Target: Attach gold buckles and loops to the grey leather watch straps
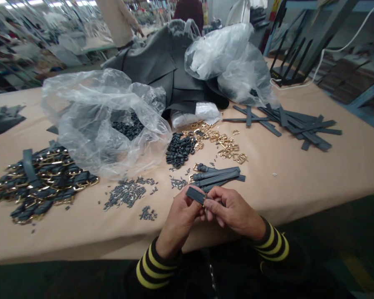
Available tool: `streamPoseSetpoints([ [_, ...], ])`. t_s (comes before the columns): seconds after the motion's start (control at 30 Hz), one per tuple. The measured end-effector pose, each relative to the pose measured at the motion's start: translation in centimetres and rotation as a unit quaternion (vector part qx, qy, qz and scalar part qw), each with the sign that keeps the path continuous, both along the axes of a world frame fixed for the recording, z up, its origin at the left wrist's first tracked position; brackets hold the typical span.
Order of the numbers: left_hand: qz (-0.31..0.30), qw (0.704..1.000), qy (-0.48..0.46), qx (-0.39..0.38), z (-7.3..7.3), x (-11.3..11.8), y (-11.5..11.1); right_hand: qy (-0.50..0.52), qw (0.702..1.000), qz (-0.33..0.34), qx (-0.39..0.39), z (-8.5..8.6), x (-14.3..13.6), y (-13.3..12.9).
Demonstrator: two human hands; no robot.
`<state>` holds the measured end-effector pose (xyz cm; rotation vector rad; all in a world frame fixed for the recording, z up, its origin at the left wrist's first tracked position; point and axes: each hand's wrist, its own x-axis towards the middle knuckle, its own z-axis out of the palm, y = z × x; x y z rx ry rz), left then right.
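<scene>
Between my two hands, above the table's near edge, is a dark grey leather strap (195, 195) with a bit of gold metal, seemingly a buckle, partly hidden by my fingers. My left hand (184, 209) is closed on the strap's left part, thumb and fingers pinching it. Fingers of my right hand (229, 207) pinch the strap by the gold part. Just beyond them lie several finished-looking straps with gold buckles (216, 176). Loose gold buckles (227, 145) and a heap of dark strap loops (179, 149) spread behind these.
Small dark pieces (126, 193) are scattered left of my hands. A pile of buckled straps (40, 182) lies far left. Clear plastic bags (106, 120) and stacked grey leather (174, 70) stand behind. Loose strips (302, 124) and a black router (288, 74) are at right.
</scene>
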<state>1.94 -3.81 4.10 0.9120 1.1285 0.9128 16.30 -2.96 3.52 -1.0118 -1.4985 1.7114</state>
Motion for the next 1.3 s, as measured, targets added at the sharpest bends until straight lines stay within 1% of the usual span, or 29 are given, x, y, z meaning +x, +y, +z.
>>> streamPoseSetpoints([
  [0.03,0.019,0.998,0.052,0.036,0.1,0.0,-0.1,-0.011,1.000,-0.004,0.009,0.0,0.0,0.1],
  [0.1,0.050,0.982,0.148,0.101,0.6,-0.1,-0.4,-0.038,0.999,-0.012,0.032,0.0,0.0,0.3],
  [0.13,0.049,0.976,0.175,0.120,0.8,-0.2,-0.6,-0.055,0.997,-0.016,0.044,0.0,0.1,0.4],
  [0.17,0.034,0.975,0.183,0.125,1.0,-0.4,-0.7,-0.073,0.996,-0.019,0.054,0.0,0.2,0.5],
  [0.23,-0.011,0.983,0.153,0.101,1.1,-0.9,-0.9,-0.106,0.991,-0.018,0.073,0.0,0.2,0.6],
  [0.3,-0.021,0.992,0.106,0.068,0.8,-1.3,-0.9,-0.130,0.987,-0.017,0.090,-0.1,0.0,0.6],
  [0.37,0.004,0.997,0.063,0.041,0.2,-1.4,-0.8,-0.137,0.985,-0.044,0.100,-0.2,-0.4,0.3],
  [0.47,0.043,0.999,-0.015,0.000,-0.4,-1.2,-0.6,-0.140,0.977,-0.105,0.118,-0.2,-1.0,-0.2],
  [0.5,0.052,0.998,-0.042,-0.014,-0.5,-1.1,-0.6,-0.145,0.974,-0.112,0.133,-0.1,-1.1,-0.3],
  [0.57,0.063,0.994,-0.082,-0.036,-0.6,-1.0,-0.6,-0.154,0.968,-0.097,0.174,0.1,-1.2,-0.4],
  [0.63,0.065,0.992,-0.098,-0.048,-0.6,-1.0,-0.7,-0.161,0.962,-0.072,0.209,0.3,-1.1,-0.5],
  [0.73,0.075,0.991,-0.097,-0.048,-0.7,-1.1,-0.9,-0.171,0.958,-0.056,0.225,0.5,-0.9,-0.3],
  [0.97,0.110,0.991,-0.075,-0.021,-1.2,-1.1,-1.2,-0.187,0.962,-0.051,0.191,0.2,-0.6,0.0],
  [1.03,0.110,0.992,-0.059,-0.008,-1.2,-1.1,-1.2,-0.193,0.962,-0.048,0.189,0.2,-0.5,0.1],
  [1.1,0.099,0.995,-0.028,0.006,-1.3,-1.1,-1.1,-0.201,0.961,-0.047,0.186,0.1,-0.5,0.1],
  [1.17,0.087,0.996,0.024,0.016,-1.4,-1.1,-1.0,-0.218,0.958,-0.045,0.181,0.1,-0.5,0.2],
  [1.3,0.070,0.991,0.110,0.035,-1.5,-0.9,-1.0,-0.253,0.951,-0.039,0.175,0.1,-0.6,0.2],
])
